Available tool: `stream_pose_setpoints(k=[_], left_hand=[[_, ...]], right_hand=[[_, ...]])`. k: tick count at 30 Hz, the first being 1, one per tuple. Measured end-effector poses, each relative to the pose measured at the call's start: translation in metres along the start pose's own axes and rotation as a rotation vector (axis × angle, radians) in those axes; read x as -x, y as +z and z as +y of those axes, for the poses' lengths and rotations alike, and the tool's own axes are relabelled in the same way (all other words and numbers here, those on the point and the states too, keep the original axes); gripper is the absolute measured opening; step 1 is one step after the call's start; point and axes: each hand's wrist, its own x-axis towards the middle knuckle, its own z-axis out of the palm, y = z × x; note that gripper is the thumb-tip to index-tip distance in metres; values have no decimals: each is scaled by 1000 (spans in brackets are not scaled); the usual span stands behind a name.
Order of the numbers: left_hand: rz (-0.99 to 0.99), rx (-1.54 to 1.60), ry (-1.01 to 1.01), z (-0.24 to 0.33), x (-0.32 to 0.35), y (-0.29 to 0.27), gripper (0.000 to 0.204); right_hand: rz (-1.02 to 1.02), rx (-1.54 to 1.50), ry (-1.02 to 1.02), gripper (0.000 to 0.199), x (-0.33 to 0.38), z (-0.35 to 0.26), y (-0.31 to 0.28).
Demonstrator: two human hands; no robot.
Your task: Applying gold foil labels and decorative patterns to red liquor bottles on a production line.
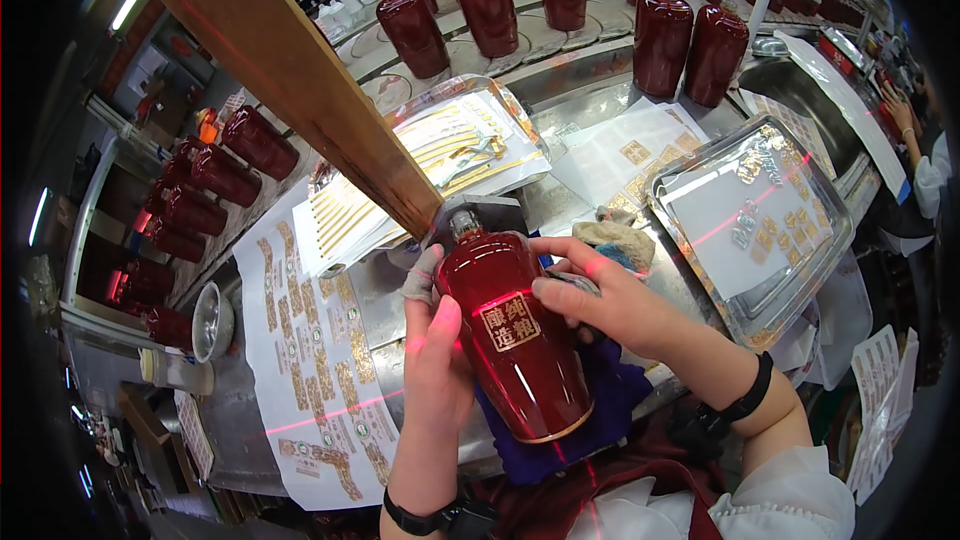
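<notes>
A glossy dark red bottle leans in front of me, its clear neck pointing away, its base toward me on a purple cloth. A gold square label with characters sits on its front. My left hand is against the bottle's left side, thumb and fingers along the glass; a pale cover wraps one fingertip. On the right, my right hand curls at the bottle's upper side, its thumb near the label. Something greyish shows between its fingers; I cannot tell whether it is a cover or a held piece.
A wooden post slants across the upper left. Sticker sheets lie left; a tray with gold strips stands behind. To the right are a tray of gold pieces and a crumpled rag. Red bottles line the conveyor.
</notes>
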Motion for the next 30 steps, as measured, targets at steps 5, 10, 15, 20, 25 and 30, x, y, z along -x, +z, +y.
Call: stream_pose_setpoints(k=[5,10,15,20,25,30], left_hand=[[71,-225,46,-3,-3,4,59],[101,-303,46,-4,-4,8,60],[50,-290,50,-3,-3,3,55],[-96,-76,21,0,-5,-13,53],[-121,-64,64,-7,-6,-16,56],[-8,-107,50,-9,-5,-7,57]], right_hand=[[13,61,-114,78,-1,2,0],[0,81,-187,88,-4,12,1],[-18,109,-134,73,-7,8,-3],[33,176,-148,58,10,-23,-23],[164,80,-257,58,28,-38,-39],[183,121,-367,37,35,-24,-28]])
